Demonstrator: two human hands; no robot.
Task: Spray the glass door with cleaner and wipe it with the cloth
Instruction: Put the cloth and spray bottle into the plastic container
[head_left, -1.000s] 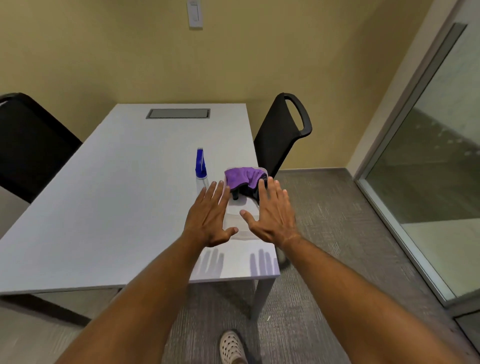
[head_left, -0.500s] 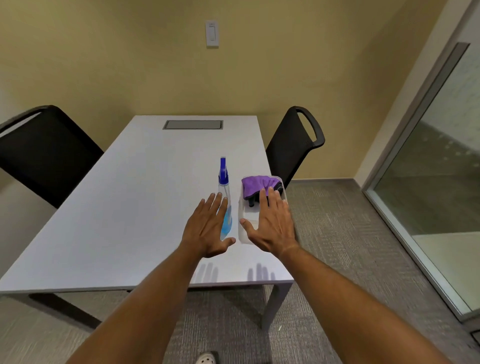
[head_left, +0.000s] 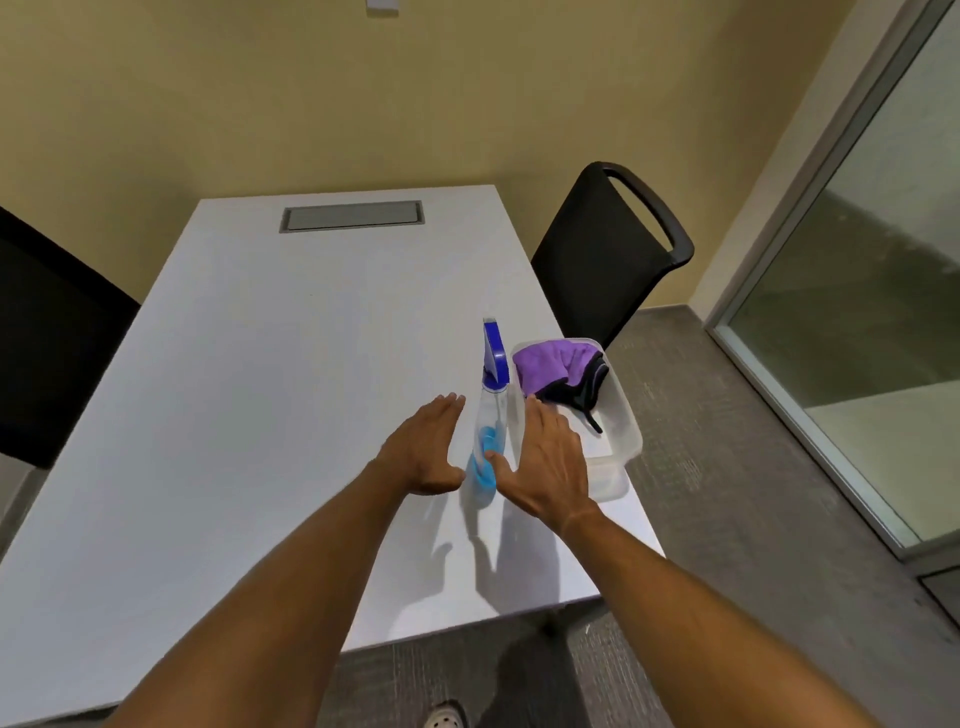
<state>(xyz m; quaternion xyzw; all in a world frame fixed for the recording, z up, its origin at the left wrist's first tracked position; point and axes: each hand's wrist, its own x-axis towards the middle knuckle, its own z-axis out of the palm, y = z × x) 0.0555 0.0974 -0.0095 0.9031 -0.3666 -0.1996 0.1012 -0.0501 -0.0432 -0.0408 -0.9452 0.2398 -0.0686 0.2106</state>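
A clear spray bottle (head_left: 488, 415) with a blue nozzle and blue liquid stands on the white table (head_left: 260, 415) near its right edge. Right beside it is a clear plastic tub (head_left: 618, 441) holding a purple and black cloth (head_left: 556, 366). My left hand (head_left: 423, 449) hovers just left of the bottle, flat with fingers extended, holding nothing. My right hand (head_left: 545, 462) is open just right of the bottle, its thumb at the bottle's lower body and its fingers over the tub's near corner. The glass door (head_left: 872, 312) is at the right.
One black chair (head_left: 608, 260) stands at the table's right side behind the tub, another black chair (head_left: 47, 338) at the left. A grey cable hatch (head_left: 351, 215) sits in the far tabletop. Grey carpet lies between table and door. My shoe (head_left: 441, 717) shows below.
Both hands have moved in on either side of the spray bottle; the right hand shifted left off the tub. The camera has come closer and tilted down.
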